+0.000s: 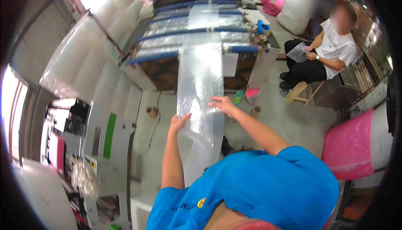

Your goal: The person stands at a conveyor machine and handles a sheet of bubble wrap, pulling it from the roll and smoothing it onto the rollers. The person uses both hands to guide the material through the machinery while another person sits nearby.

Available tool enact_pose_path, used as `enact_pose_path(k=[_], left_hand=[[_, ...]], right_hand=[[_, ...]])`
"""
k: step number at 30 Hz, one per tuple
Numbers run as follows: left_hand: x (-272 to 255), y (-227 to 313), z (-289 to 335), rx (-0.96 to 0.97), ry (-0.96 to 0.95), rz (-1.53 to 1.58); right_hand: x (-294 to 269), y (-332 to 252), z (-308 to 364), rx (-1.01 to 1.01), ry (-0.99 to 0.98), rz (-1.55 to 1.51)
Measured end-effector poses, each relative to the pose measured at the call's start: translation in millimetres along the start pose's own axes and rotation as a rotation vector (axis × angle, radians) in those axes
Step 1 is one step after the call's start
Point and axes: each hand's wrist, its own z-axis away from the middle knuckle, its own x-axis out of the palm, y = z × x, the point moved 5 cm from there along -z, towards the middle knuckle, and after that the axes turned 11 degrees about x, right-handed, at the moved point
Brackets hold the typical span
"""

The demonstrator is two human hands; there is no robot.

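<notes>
A long clear strip of bubble wrap [200,75] runs from the roller machine [167,56] toward me and sags in a fold near my body. At its left edge my left hand [180,122] is closed, thumb on top and the other fingers underneath. My right hand [223,105] reaches over the right edge. Its fingers are stretched out and apart, lying on or just above the film.
A seated person [337,41] at the right holds a clear bag [298,53]. On the floor are a green bottle [238,97], a pink container [252,93] and cardboard tubes [152,112]. A pink-wrapped roll [349,146] stands right; large bubble wrap rolls [79,58] stand left.
</notes>
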Motion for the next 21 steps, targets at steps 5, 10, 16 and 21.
enact_pose_path(k=[5, 10, 16, 21], left_hand=[[5.1, -28.6, 49.9, -0.068, 0.092, -0.082], [7.9, -49.5, 66.1, -0.049, 0.277, -0.093], [-19.7, -41.9, 68.3, -0.024, 0.280, -0.185], [-13.0, -33.6, 78.3, 0.010, 0.205, -0.091]], right_hand=[[19.1, 61.6, 23.1, 0.132, -0.021, -0.015], [31.1, 77.6, 42.3, 0.179, 0.063, 0.111], [30.5, 77.6, 37.7, 0.029, 0.059, 0.040], [37.1, 85.9, 47.8, 0.256, 0.084, -0.087]])
